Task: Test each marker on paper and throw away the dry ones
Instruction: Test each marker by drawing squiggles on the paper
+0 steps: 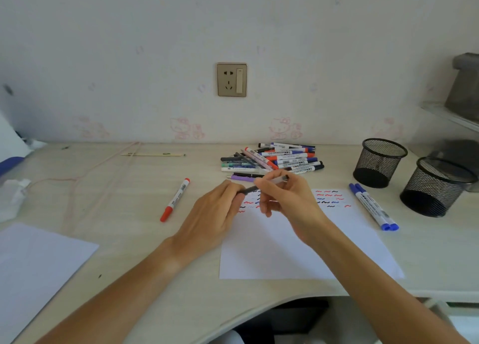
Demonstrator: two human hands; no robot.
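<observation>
Pale desk [129, 240] against a papered wall; pen held over test sheet [298, 245], both hands engaged.

Left hand [215, 219] pinched the dark end of a slim pen [269, 183]; right hand [282, 198] gripped its clear barrel, both hovering just above the squiggle rows, probably uncapping or recapping, cannot tell which. Untested pile [274, 161] lay just beyond the hands, within reach. One red marker [175, 199] lay apart to the left, two blue markers [373, 206] to the right near two mesh cups [379, 162], likely sorted groups.
</observation>
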